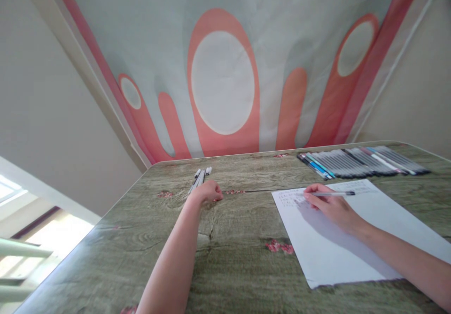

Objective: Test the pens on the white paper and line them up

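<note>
My right hand (327, 203) pinches a pen (334, 193) with a clear barrel and a dark end. Its fingertips rest on a large white sheet of paper (338, 257), beside several short lines of faint handwriting in the upper left corner. On the table to the left, my left hand (210, 191) is closed with its fingers curled under. Whether anything is inside it is hidden. Just behind that hand lie several pens (199, 179) with white and black ends, partly covered by it.
A long row of pens (362, 161), mostly clear-barrelled with a few blue and white ones, lies along the back right. The table (105, 253) has a wood-grain top with red flower prints. A wall with a red and white pattern (223, 79) stands behind. Pale green bars (24, 248) show at lower left.
</note>
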The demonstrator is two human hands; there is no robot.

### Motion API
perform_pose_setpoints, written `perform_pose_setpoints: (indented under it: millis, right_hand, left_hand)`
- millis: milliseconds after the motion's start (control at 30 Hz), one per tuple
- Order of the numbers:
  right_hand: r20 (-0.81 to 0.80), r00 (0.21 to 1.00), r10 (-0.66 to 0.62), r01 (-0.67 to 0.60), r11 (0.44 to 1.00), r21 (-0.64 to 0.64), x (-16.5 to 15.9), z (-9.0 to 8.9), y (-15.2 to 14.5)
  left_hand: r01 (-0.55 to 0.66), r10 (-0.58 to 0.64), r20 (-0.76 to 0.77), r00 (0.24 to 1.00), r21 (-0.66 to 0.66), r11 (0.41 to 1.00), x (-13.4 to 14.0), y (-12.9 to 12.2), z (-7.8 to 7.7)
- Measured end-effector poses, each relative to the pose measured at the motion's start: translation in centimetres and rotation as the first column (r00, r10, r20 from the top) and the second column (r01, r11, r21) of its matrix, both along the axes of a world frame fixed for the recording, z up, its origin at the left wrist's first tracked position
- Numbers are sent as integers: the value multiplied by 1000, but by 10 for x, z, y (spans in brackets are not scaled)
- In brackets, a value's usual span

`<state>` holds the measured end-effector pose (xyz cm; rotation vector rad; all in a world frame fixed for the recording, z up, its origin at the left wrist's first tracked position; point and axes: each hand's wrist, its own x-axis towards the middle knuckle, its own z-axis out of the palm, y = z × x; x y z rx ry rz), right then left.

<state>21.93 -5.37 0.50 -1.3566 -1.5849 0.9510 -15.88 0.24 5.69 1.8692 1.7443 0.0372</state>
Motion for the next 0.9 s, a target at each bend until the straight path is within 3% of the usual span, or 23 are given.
perform_pose_setpoints:
  millis: [67, 133, 267, 400, 533, 700, 800, 900]
  right_hand:
    - [-15, 1000, -6, 6, 1000, -5, 0, 1, 0]
    - [-34, 999, -8, 8, 1000, 0, 0, 3, -1]
    - [-36, 999, 26, -25, 999, 26, -3, 15, -4]
    - [45, 990, 137, -138, 990, 28, -17, 42, -8]
    - [25, 971, 237, -238, 970, 57, -44, 60, -2]
    - [-152, 975, 164, -144, 981, 133, -69, 41, 17]
    - [-222, 970, 100, -62, 983, 173, -71, 23, 24]
    - [-337, 933, 126, -97, 990, 102, -67, 11, 28]
  left_hand:
    - [46, -49, 51, 997, 57, 997, 14, -2, 0]
    - [79, -103, 224, 969, 114, 990, 35, -5, -2]
    - [93, -139, 619, 773, 105, 990, 81, -13, -10]
    - [29, -103, 764, 637, 109, 994, 109, -16, -25]
    - [-87, 0, 871, 491, 49, 995, 117, -15, -39]
    - [-123, 88, 941, 327, -50, 991, 116, -15, -45]
    - [-119, 92, 948, 305, -58, 991, 115, -16, -44]
    - [-128, 77, 951, 300, -40, 991, 114, -14, -43]
